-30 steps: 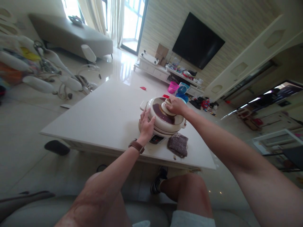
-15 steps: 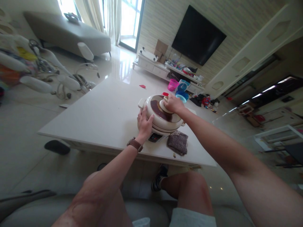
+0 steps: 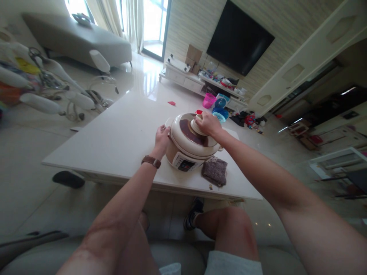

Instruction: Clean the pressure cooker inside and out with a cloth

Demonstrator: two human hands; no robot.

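A cream and tan electric cooker (image 3: 172, 153) stands on the white table, its control panel (image 3: 185, 163) turned toward me. On top sits its lid (image 3: 186, 130), with a dark see-through middle and a pale rim. My right hand (image 3: 207, 123) is closed around the lid's knob (image 3: 196, 126). At the cooker's left side, my left hand (image 3: 162, 138) has its fingers curled round the side handle (image 3: 168, 122). A folded dark brown cloth (image 3: 214, 172) lies beside the cooker's right front, with a small yellowish bit (image 3: 210, 187) in front of it.
The white table (image 3: 109, 133) reaches left and away from me. A small red piece (image 3: 171, 103) lies past its far side. Beyond are a pink basket (image 3: 209, 100), blue baskets (image 3: 220, 114) and a low cabinet (image 3: 183, 78). An exercise bike (image 3: 69, 84) stands at left.
My left hand has shifted left from the cooker's front side and lid rim to its side handle. My right hand has stayed on the lid knob, and the lid still sits on the cooker.
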